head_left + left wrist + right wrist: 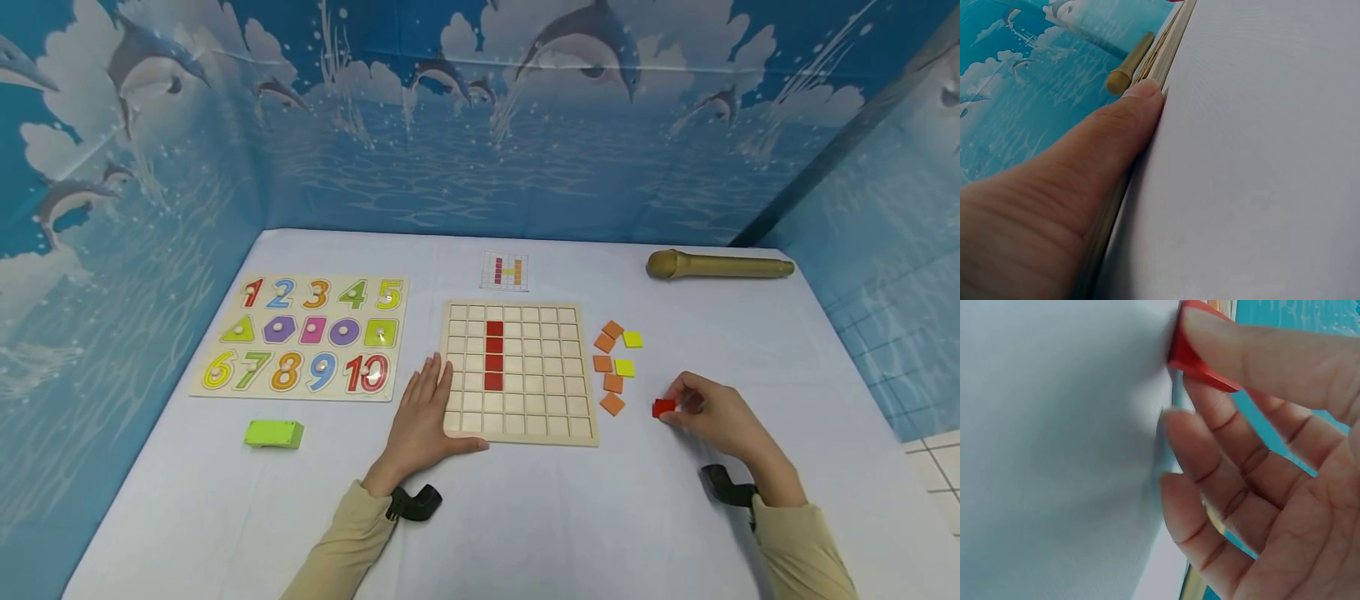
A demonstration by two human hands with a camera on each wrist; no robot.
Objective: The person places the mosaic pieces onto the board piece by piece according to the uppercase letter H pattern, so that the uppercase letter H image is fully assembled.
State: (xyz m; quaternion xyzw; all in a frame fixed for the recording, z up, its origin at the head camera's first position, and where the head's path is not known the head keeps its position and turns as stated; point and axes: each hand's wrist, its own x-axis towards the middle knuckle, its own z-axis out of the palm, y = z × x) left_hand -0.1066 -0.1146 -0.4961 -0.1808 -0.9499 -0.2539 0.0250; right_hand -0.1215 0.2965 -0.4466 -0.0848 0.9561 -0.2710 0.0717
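In the head view my left hand (422,423) lies with straight fingers along the left and lower-left edge of a wooden grid board (536,400). The left wrist view shows that thumb (1110,131) against the board's edge. One column of the grid holds several red square tiles (494,362). To the right of the board, my right hand (712,417) pinches a red tile (663,407) between thumb and fingers. The right wrist view has this red tile (1200,353) tilted under the thumb, with the other fingers loosely bent. Between board and right hand lie several orange tiles (612,404) and two yellow tiles (625,368).
Above the board lies a small pattern card (504,272). A number and shape puzzle board (300,337) is at the left, with a green block (273,433) below it. At the back right lies a gold microphone-shaped object (720,265). Dolphin-print curtains (450,167) surround the white table (555,525).
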